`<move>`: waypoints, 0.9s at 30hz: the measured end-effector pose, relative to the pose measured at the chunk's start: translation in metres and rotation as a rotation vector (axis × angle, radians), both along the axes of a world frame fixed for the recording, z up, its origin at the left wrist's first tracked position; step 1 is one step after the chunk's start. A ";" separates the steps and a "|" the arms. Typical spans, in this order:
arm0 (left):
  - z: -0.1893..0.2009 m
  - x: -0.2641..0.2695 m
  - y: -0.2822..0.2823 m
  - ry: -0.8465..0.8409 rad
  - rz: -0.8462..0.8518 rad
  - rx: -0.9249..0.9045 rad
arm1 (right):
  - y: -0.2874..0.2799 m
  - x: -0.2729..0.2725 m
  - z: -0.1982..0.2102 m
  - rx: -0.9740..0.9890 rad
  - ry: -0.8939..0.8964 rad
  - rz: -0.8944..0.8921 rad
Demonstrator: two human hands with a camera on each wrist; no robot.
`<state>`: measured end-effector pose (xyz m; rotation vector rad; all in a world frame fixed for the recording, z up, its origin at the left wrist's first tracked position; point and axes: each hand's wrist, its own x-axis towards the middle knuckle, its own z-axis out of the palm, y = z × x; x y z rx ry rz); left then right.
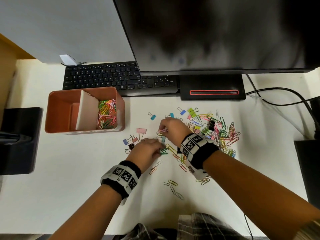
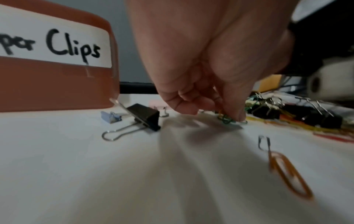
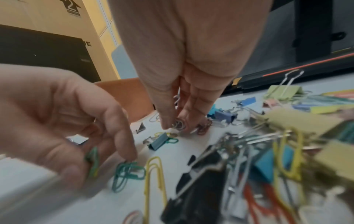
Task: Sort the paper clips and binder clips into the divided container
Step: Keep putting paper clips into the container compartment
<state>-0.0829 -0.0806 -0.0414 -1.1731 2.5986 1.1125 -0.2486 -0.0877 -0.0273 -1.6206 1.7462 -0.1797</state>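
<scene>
The orange divided container stands at the left; its right compartment holds several coloured paper clips, and the left one looks empty. Its label reads "Clips". A mixed pile of paper and binder clips lies to the right. My left hand is low over the table, fingers curled, pinching green paper clips. Just beyond it, my right hand pinches a small bunch of pink and silver paper clips. A pink binder clip and a black one lie left of the hands.
A black keyboard and a monitor base lie behind the clips under a big screen. Cables run at the right. Black boxes sit at the left and right edges. Loose paper clips lie nearer me.
</scene>
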 end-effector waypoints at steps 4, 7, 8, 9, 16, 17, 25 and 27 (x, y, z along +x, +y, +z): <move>0.000 -0.008 0.002 -0.017 0.023 -0.072 | -0.012 0.006 0.001 0.081 0.095 0.085; 0.003 -0.014 0.003 -0.070 0.066 -0.126 | -0.013 0.007 0.002 0.102 0.142 0.120; 0.003 -0.014 0.004 -0.093 0.073 -0.139 | -0.012 0.007 0.002 0.105 0.148 0.117; 0.003 -0.015 0.004 -0.102 0.068 -0.155 | -0.011 0.007 0.002 0.110 0.154 0.114; 0.002 0.001 0.001 -0.094 -0.002 -0.195 | -0.009 0.013 0.006 0.180 0.225 0.137; 0.002 0.001 0.001 -0.111 -0.009 -0.195 | -0.008 0.013 0.007 0.182 0.223 0.137; 0.020 0.013 0.002 0.049 0.191 -0.103 | 0.005 0.006 0.014 0.157 0.120 0.022; 0.042 0.026 -0.007 0.136 0.250 -0.135 | 0.003 0.005 0.024 0.109 0.086 -0.009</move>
